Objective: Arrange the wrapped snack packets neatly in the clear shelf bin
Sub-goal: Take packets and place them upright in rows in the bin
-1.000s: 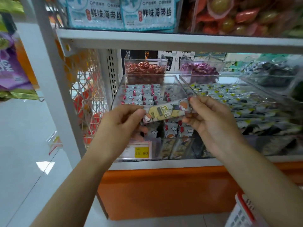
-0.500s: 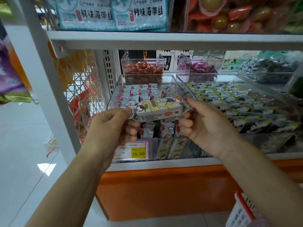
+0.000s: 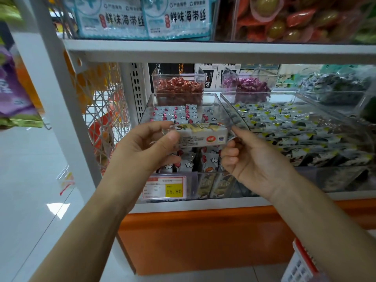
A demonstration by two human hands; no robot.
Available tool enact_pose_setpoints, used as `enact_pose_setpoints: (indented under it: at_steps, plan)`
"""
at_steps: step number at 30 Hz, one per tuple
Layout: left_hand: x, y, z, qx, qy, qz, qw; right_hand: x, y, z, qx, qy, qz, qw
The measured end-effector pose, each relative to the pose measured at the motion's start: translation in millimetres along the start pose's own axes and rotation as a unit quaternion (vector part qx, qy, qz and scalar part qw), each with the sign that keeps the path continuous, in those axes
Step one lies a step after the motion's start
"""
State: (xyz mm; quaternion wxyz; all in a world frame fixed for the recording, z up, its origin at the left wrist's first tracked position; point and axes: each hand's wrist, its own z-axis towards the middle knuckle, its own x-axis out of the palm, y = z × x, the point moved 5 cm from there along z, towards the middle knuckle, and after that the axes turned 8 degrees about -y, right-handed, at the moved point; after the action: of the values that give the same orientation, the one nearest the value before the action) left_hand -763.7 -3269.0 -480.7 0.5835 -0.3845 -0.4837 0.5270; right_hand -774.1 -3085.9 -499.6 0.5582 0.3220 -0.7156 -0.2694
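A long white and yellow wrapped snack packet [image 3: 200,135] is held level over the clear shelf bin [image 3: 146,110]. My left hand [image 3: 146,149] pinches its left end and my right hand [image 3: 250,157] pinches its right end. The packet's printed back face, with a red logo, is turned toward me. Below it, inside the bin, lie rows of small white packets with red marks [image 3: 179,115], neat at the back and looser near the front. The bin's front part is partly hidden by my hands.
A yellow 15.80 price tag [image 3: 164,188] hangs on the bin's front. A second clear bin with yellow and dark packets [image 3: 295,131] stands to the right. Small bins of red [image 3: 179,86] and purple sweets [image 3: 250,84] stand behind. A shelf board [image 3: 203,50] runs overhead. A red-rimmed white basket [image 3: 299,263] is at bottom right.
Both hands have carried the packet a little up and forward over the bin. It has rotated so its printed back faces me instead of its cartoon front.
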Motion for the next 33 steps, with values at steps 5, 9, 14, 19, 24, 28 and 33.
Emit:
enact_pose_setpoints:
  at_steps: [5,9,14,19,24,28,33]
  plan:
    - [-3.0,-1.3,1.7,0.029,-0.036,0.014,0.999,-1.1,7.2,-3.4,-0.096,0.016,-0.128,0.987]
    - [-8.9,0.0,3.3,0.028,-0.08,0.013,0.996,4.4,13.4,-10.5,-0.193,0.057,-0.215,0.956]
    - [-9.0,-1.5,1.8,0.038,-0.092,0.013,0.995,5.0,15.6,-13.8,-0.247,0.034,-0.241,0.938]
    - [-3.5,-4.2,0.5,0.046,-0.043,0.016,0.998,-0.8,17.2,-10.7,-0.243,-0.006,-0.207,0.948]
    - [-6.1,-1.9,1.5,0.045,-0.062,0.001,0.997,-1.2,17.1,-9.7,-0.215,0.011,-0.162,0.963]
    - [-11.5,-0.6,2.6,0.029,-0.086,-0.035,0.995,-0.5,14.7,-6.7,-0.194,0.028,-0.135,0.971]
    - [-14.7,3.5,3.4,-0.02,-0.1,-0.066,0.993,2.8,16.4,-8.1,-0.253,0.045,-0.194,0.947]
